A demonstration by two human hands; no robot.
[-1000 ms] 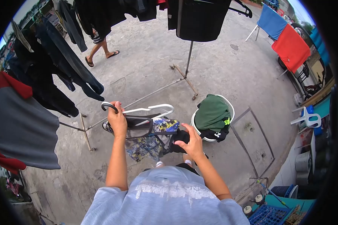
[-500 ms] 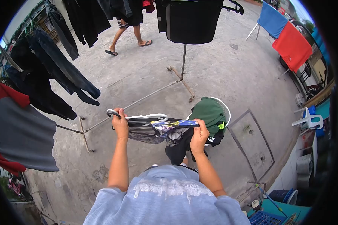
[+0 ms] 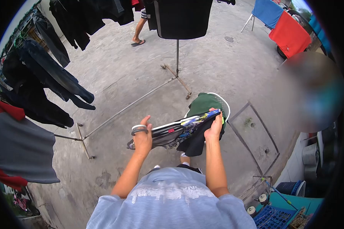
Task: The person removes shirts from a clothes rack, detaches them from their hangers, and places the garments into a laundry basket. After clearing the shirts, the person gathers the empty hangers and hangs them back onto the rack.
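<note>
My left hand (image 3: 142, 138) grips the hooks of a white hanger and a black hanger (image 3: 138, 129), held nearly edge-on. My right hand (image 3: 214, 128) pinches the far end of a patterned blue, yellow and black garment (image 3: 183, 128) that stretches between both hands on the hangers. Dark fabric hangs below it near my right hand. Just beyond sits a white basket (image 3: 225, 105) with a green garment (image 3: 202, 103) piled in it.
Dark clothes (image 3: 46, 76) hang on a metal rack (image 3: 122, 110) to the left, and a grey and red shirt (image 3: 19, 149) is nearer. Another person's legs (image 3: 139, 30) walk at the top. Red and blue towels (image 3: 283, 26) hang top right. A blue crate (image 3: 273, 217) is bottom right.
Both hands moved right and the hangers tilted edge-on, with the garment pulled taut between them. The walking person moved further right. The view shifted down and left.
</note>
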